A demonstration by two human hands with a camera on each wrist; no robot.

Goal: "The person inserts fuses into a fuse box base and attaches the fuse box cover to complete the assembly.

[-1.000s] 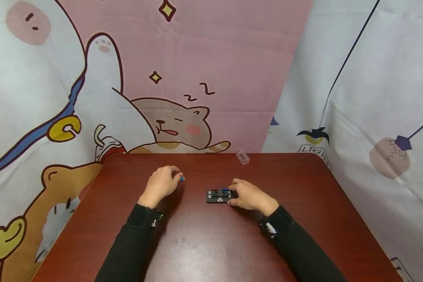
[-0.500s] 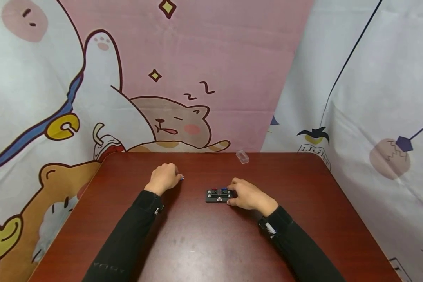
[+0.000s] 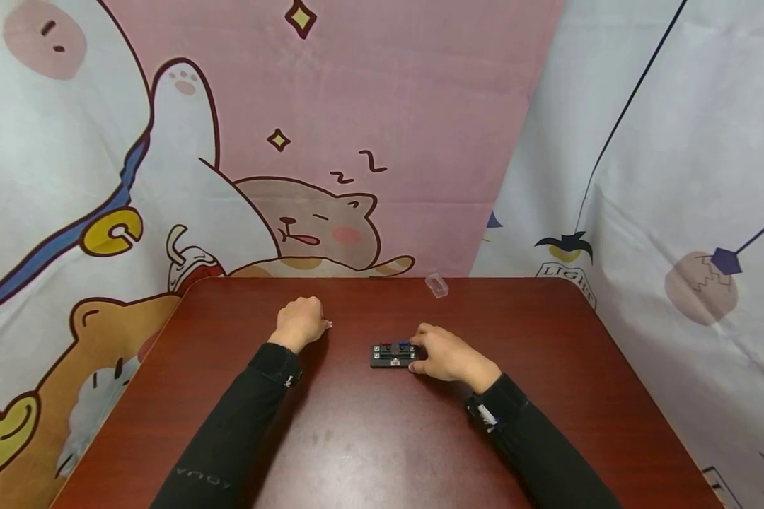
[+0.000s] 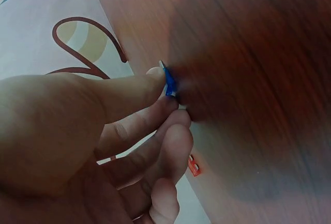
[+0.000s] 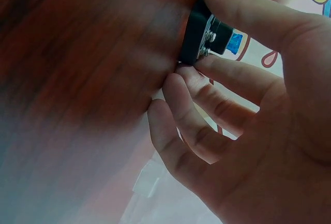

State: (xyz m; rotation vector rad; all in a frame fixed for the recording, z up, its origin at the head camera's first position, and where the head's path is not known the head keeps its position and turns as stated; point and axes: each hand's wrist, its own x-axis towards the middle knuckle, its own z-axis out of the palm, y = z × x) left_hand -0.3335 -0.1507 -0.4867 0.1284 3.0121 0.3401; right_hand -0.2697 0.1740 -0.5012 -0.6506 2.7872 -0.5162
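Observation:
Between thumb and forefinger my left hand (image 3: pixel 301 322) pinches a small blue piece (image 4: pixel 169 81), held just above the table left of the black block. The black block (image 3: pixel 385 357) lies flat, with metal screws and red and blue pieces along its top. My right hand (image 3: pixel 453 355) grips its right end, thumb on the near side and fingers on the far side. In the right wrist view the thumb and forefinger hold the block (image 5: pixel 194 32), and a blue piece (image 5: pixel 234 43) sticks out of it.
A clear plastic box (image 3: pixel 437 285) lies at the table's back edge. A small red piece (image 4: pixel 194 166) shows beyond the left fingers in the left wrist view. Behind the brown table (image 3: pixel 356 452) hangs a printed cloth (image 3: pixel 433 141).
My left hand has turned so that its back faces up, hiding most of the blue piece in the head view. The right hand and the block have stayed in place.

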